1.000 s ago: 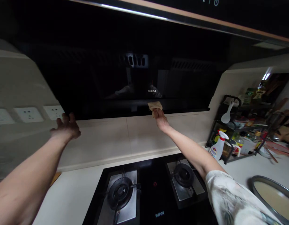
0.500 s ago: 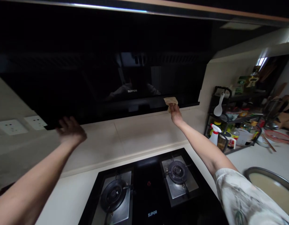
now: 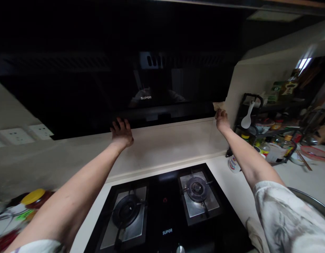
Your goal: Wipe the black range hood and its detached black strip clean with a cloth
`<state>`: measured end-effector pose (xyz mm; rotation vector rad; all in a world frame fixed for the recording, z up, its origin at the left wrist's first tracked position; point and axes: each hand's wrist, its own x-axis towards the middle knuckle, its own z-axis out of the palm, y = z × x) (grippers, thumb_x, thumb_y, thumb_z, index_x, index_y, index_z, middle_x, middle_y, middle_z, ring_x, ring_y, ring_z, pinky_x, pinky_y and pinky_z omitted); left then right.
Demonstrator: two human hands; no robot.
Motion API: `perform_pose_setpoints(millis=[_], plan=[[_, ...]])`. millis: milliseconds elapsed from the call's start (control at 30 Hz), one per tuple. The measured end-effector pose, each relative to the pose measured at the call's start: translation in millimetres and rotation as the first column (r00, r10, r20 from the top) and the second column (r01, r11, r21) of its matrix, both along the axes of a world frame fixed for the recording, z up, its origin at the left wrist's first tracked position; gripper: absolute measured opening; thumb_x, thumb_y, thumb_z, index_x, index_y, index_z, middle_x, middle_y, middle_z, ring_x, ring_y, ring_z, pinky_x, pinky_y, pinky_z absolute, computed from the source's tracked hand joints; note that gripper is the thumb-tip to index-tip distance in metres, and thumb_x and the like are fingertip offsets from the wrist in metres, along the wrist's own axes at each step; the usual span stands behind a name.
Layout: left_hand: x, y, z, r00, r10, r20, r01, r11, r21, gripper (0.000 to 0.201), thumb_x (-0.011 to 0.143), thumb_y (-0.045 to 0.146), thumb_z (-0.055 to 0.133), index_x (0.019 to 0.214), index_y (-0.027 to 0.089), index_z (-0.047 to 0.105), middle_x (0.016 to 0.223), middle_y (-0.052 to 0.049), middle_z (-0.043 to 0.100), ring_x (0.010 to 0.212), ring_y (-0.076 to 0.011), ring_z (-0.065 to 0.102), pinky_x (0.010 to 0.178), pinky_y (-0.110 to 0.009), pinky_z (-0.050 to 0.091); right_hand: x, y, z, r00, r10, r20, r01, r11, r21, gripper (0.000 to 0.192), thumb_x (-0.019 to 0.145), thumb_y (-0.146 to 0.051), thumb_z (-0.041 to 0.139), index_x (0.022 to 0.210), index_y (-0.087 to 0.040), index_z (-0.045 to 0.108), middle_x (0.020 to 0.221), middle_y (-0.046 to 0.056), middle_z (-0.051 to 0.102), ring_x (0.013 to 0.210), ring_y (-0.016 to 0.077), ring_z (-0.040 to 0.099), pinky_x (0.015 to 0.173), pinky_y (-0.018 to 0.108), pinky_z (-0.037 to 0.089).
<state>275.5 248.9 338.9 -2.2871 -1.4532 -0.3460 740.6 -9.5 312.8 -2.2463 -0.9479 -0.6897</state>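
Head view: small tan cloth [image 3: 219, 105], crumpled, pressed on the lower right corner of the glossy black range hood [image 3: 125, 80]. Right hand [image 3: 221, 119] grips the cloth from just below. Left hand [image 3: 122, 133] open, fingers spread at the hood's bottom edge, well apart from the cloth.

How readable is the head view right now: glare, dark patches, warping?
Head view: the range hood is near-black, its glass mirroring a dim reflection above the logo; the window blows out; straight edges bow toward the corners; the cloth at the right hand is dim; the left hand is clear.
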Motion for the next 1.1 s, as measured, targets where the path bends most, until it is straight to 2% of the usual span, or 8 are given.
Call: perform_pose_setpoints(millis=[100, 267, 500, 633, 733, 833, 967, 1100], plan=[[0.6, -2.7, 4.1, 1.0, 0.01, -0.018, -0.011, 0.999, -0.036, 0.113, 0.081, 0.033, 0.073, 0.164, -0.001, 0.005, 0.168, -0.033, -0.007, 0.153, -0.0556, 0.006, 0.121, -0.063, 0.022, -27.1, 13.7, 4.4, 0.997, -0.052, -0.05, 0.051, 0.998, -0.032, 0.054, 0.101, -0.015, 0.032, 0.154, -0.007, 0.04, 0.139, 0.028, 0.048, 0.133, 0.0348, 0.045, 0.105, 0.044, 0.043], [4.4, -9.6, 4.9, 1.0, 0.013, -0.019, -0.013, 1.0, -0.025, 0.113, 0.08, 0.032, 0.073, 0.163, -0.003, 0.004, 0.167, -0.035, -0.008, 0.152, -0.0572, 0.008, 0.121, -0.063, 0.023, -102.7, 48.3, 14.6, 0.999, 0.014, -0.032, -0.019, 0.985, -0.173, 0.055, 0.102, -0.01, 0.027, 0.155, -0.004, 0.039, 0.141, 0.031, 0.048, 0.135, 0.034, 0.046, 0.098, 0.039, 0.049], [5.2, -8.9, 6.0, 0.997, 0.041, -0.062, -0.043, 0.999, -0.031, 0.115, 0.08, 0.034, 0.071, 0.163, -0.003, 0.002, 0.166, -0.035, -0.01, 0.152, -0.0575, 0.007, 0.12, -0.062, 0.024, -208.5, 109.3, 14.6, 0.97, 0.238, 0.05, -0.221, 0.949, -0.224, 0.053, 0.1, -0.009, 0.032, 0.151, -0.004, 0.047, 0.136, 0.029, 0.055, 0.126, 0.0357, 0.054, 0.093, 0.044, 0.054], [4.3, -9.4, 7.2, 0.998, 0.032, -0.054, -0.035, 0.998, -0.049, 0.117, 0.078, 0.035, 0.072, 0.163, -0.004, 0.001, 0.166, -0.035, -0.011, 0.152, -0.0573, 0.006, 0.121, -0.063, 0.022, -243.4, 131.1, 13.8, 0.936, 0.346, 0.065, -0.324, 0.919, -0.224, 0.054, 0.102, -0.013, 0.033, 0.154, -0.011, 0.046, 0.137, 0.027, 0.056, 0.128, 0.0367, 0.053, 0.094, 0.048, 0.055], [3.2, -9.2, 7.4, 0.999, 0.027, -0.043, -0.03, 0.998, -0.055, 0.116, 0.078, 0.033, 0.072, 0.163, -0.004, 0.002, 0.166, -0.035, -0.011, 0.153, -0.0567, 0.006, 0.121, -0.062, 0.022, -242.9, 130.9, 13.2, 0.908, 0.417, 0.049, -0.399, 0.893, -0.207, 0.053, 0.104, -0.018, 0.026, 0.153, -0.012, 0.045, 0.141, 0.026, 0.053, 0.13, 0.039, 0.05, 0.09, 0.05, 0.056], [2.6, -8.9, 7.2, 0.998, 0.037, -0.047, -0.039, 0.998, -0.042, 0.117, 0.078, 0.034, 0.072, 0.163, -0.003, 0.002, 0.166, -0.034, -0.01, 0.153, -0.0558, 0.007, 0.121, -0.062, 0.023, -225.8, 119.6, 11.7, 0.892, 0.45, 0.039, -0.433, 0.877, -0.206, 0.054, 0.105, -0.018, 0.018, 0.152, -0.015, 0.045, 0.143, 0.024, 0.051, 0.133, 0.0374, 0.048, 0.091, 0.047, 0.055], [2.8, -9.7, 8.1, 0.998, 0.042, -0.048, -0.045, 0.998, -0.048, 0.118, 0.078, 0.038, 0.074, 0.163, -0.003, 0.002, 0.166, -0.034, -0.01, 0.153, -0.0552, 0.007, 0.121, -0.062, 0.023, -194.8, 97.4, 9.3, 0.927, 0.375, -0.002, -0.37, 0.912, -0.176, 0.052, 0.104, -0.016, 0.026, 0.153, -0.018, 0.044, 0.142, 0.02, 0.052, 0.133, 0.0338, 0.048, 0.092, 0.042, 0.055], [4.0, -11.5, 9.8, 0.998, 0.059, -0.027, -0.061, 0.993, -0.1, 0.118, 0.079, 0.035, 0.073, 0.164, -0.001, 0.0, 0.167, -0.032, -0.014, 0.154, -0.0538, 0.004, 0.12, -0.063, 0.025, -162.3, 75.5, 7.5, 0.95, 0.309, -0.035, -0.311, 0.94, -0.142, 0.05, 0.105, -0.018, 0.031, 0.154, -0.014, 0.042, 0.14, 0.022, 0.052, 0.133, 0.0324, 0.048, 0.095, 0.039, 0.054]])
